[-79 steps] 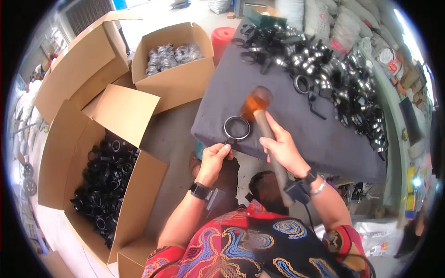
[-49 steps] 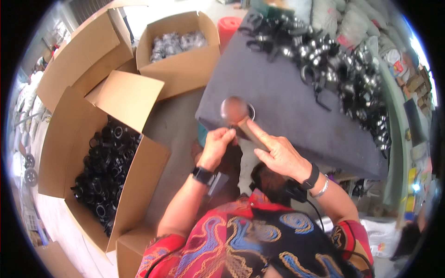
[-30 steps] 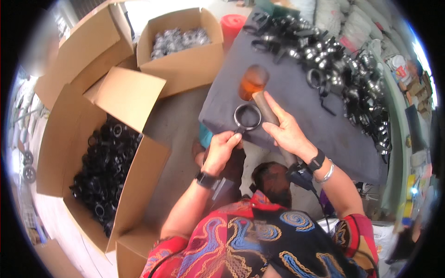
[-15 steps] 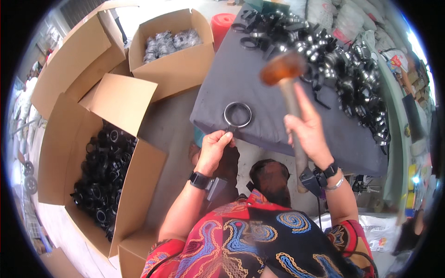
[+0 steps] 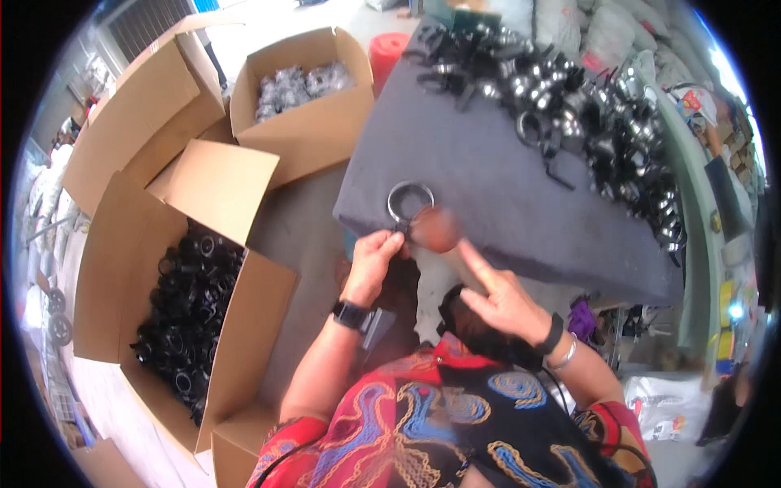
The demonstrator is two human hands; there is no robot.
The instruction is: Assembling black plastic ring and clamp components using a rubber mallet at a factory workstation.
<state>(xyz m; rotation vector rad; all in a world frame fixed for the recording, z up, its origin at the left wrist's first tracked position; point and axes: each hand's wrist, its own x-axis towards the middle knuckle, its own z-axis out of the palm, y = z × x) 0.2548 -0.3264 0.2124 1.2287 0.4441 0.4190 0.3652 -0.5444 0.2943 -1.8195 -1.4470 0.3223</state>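
My left hand (image 5: 374,262) is closed, with thumb and fingers pinching the short black stem of a ring (image 5: 390,202). The ring is dark with a shiny metal rim and lies at the near left edge of the grey-covered table (image 5: 472,154). My right hand (image 5: 506,302) holds a mallet (image 5: 437,230), its index finger stretched toward the head. The brown, rounded head is smeared by motion and overlaps the ring's lower right side. I cannot tell whether they touch. Most of the mallet's handle is hidden.
Many similar black and shiny rings (image 5: 561,122) are heaped along the table's far and right sides. An open carton (image 5: 106,268) of black rings stands at left. Behind it, another carton (image 5: 317,122) holds clear-wrapped parts, beside a red roll (image 5: 386,53).
My right hand has swung the mallet down and to the left, from above the table to the ring's lower side. My left hand has stayed nearly in place, still pinching the ring's stem.
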